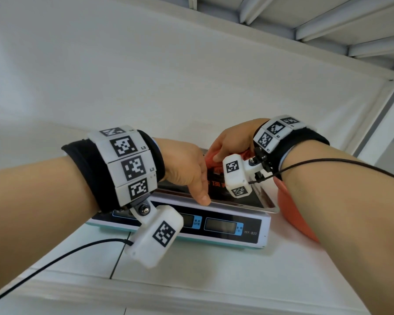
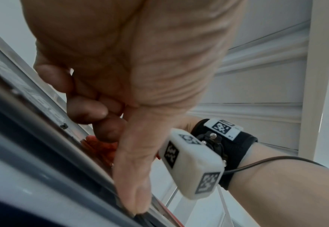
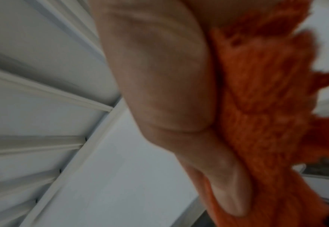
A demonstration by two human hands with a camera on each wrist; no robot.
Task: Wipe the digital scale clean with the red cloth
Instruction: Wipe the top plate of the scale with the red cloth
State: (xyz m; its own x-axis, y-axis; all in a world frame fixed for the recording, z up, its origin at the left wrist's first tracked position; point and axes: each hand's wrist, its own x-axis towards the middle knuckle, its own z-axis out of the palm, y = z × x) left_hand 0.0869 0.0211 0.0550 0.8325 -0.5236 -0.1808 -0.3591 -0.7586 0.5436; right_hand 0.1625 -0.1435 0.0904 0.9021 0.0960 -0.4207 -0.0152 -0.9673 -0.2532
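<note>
The digital scale point(image 1: 223, 226) stands on a white table, its dark display panel facing me. Its shiny weighing pan point(image 1: 259, 198) lies on top. My left hand point(image 1: 191, 173) grips the pan's left front part: the thumb lies on the front rim, and in the left wrist view the curled fingers point(image 2: 86, 110) sit on the pan's edge point(image 2: 43, 98). My right hand point(image 1: 232, 139) holds the bunched red cloth point(image 1: 210, 159) down on the far part of the pan. The right wrist view shows the cloth point(image 3: 260, 107) packed against that hand's palm and thumb point(image 3: 223, 192).
An orange-red rounded thing point(image 1: 291, 214) lies on the table right of the scale, partly under my right forearm. The white table point(image 1: 191, 269) has a dark seam line near its front. A white wall and a white frame point(image 1: 373, 123) stand behind.
</note>
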